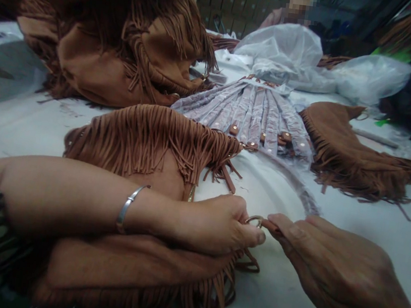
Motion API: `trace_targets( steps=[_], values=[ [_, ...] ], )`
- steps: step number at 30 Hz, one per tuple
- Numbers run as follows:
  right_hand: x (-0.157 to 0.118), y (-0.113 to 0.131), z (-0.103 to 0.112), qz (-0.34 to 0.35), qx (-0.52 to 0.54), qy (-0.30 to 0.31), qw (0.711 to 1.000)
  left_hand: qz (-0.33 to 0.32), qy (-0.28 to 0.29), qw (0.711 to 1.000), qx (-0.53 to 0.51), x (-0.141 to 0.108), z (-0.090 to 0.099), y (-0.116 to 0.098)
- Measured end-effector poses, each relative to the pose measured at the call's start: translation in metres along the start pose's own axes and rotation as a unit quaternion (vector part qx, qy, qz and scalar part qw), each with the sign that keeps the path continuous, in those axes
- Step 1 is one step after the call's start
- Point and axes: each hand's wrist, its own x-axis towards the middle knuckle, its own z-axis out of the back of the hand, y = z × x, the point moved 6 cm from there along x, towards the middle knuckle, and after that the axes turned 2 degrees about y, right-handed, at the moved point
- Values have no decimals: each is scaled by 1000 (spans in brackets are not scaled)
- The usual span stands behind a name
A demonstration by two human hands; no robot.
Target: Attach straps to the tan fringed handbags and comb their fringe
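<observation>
A brown fringed suede bag lies under my left forearm, its fringes spreading on both sides. My left hand is closed, pinching a metal ring between thumb and fingers. My right hand is closed on the brown end of a strap, which meets the ring. From the bag's far corner a plastic-wrapped strap length curves round to my right hand. Whether the strap end passes through the ring is hidden by my fingers.
Plastic-wrapped straps fan out behind the bag on the white table. Stacked fringed bags rise at the back left. Another fringed piece lies right. Clear plastic bags sit behind; a person is beyond.
</observation>
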Motion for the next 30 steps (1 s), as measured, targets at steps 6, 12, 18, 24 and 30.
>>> trace_targets(
  steps=[6,12,18,24,30],
  values=[
    [-8,2,-18,108,-146,60,982,-2,-17,1000,3,1,2,0],
    [-15,7,-21,149,-235,21,960,19,-36,999,37,-1,7,-2],
    [-19,17,-21,181,-278,-27,943,7,-63,996,69,-4,9,-5],
    [-20,24,-26,205,-291,-76,931,-3,-88,993,78,-6,11,-8],
    [-24,24,-31,215,-300,-105,923,-45,-103,989,93,-10,13,-13]
  ],
)
